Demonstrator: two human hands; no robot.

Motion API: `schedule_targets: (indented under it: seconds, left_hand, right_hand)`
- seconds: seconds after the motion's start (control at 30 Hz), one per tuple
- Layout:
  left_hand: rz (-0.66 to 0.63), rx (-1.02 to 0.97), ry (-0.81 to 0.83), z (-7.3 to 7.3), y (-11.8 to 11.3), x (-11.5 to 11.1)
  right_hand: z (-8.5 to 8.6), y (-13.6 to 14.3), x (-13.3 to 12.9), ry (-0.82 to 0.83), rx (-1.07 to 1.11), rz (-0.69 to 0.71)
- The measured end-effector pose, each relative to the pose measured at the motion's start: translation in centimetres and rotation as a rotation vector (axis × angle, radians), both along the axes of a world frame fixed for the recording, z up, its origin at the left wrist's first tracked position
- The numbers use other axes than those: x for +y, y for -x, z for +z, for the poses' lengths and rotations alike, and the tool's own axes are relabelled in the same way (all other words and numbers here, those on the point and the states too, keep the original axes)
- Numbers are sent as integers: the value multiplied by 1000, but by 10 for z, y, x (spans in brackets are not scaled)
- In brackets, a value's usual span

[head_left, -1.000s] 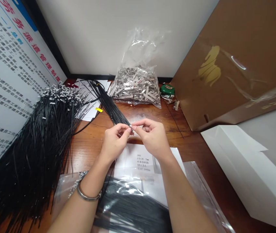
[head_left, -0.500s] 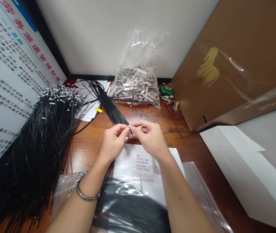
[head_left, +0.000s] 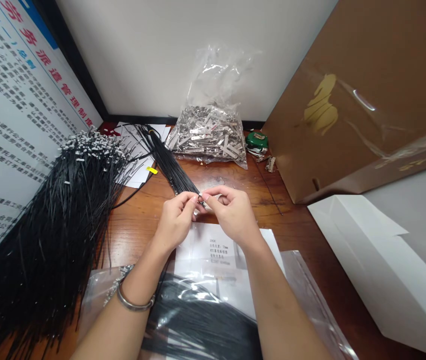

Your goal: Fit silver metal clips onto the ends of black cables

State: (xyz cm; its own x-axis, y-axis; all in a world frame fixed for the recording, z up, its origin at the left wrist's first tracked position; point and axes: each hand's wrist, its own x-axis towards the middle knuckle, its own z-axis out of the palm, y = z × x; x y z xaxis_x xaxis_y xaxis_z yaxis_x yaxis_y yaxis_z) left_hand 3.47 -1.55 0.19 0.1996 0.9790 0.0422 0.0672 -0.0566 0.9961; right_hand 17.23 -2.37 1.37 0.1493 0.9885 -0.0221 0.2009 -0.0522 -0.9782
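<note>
My left hand [head_left: 175, 220] and my right hand [head_left: 233, 212] meet above the middle of the table, thumb and forefinger of each pinched together. A small whitish piece [head_left: 200, 196] shows between the fingertips of both; its kind is too small to make out. Directly behind the fingers lies a bundle of thin black wires [head_left: 173, 170], its near end partly hidden by my hands. Under my wrists is a printed white sheet [head_left: 198, 250], partly on a clear plastic bag [head_left: 303, 280] with black wires [head_left: 205, 320] inside.
A big heap of black wires [head_left: 48, 225] with white tips fills the left side beside a printed board [head_left: 21, 100]. At the back stand a clear bag of metal clips [head_left: 209, 132] and a green tape measure [head_left: 257, 140]. Cardboard [head_left: 363, 100] and a white box [head_left: 378, 260] flank the right.
Both hands have shifted very slightly to the right, still pinched together at the same spot. Some fingers of my left hand have moved a little below the pinch.
</note>
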Motion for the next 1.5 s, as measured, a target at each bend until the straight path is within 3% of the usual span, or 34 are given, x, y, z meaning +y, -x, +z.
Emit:
schedule_targets:
  seconds: [0.3, 0.6, 0.83, 1.5]
  left_hand:
    - [-17, -161, 116, 2, -3, 2]
    - [6, -180, 159, 2, -3, 3]
    - [-1, -170, 122, 2, -3, 4]
    - [-8, -176, 106, 3, -2, 2]
  right_hand:
    - [2, 1, 0, 13, 116, 79]
    - [-2, 1, 1, 16, 151, 25]
    - [-1, 2, 0, 16, 302, 55]
    - [1, 2, 1, 14, 326, 3]
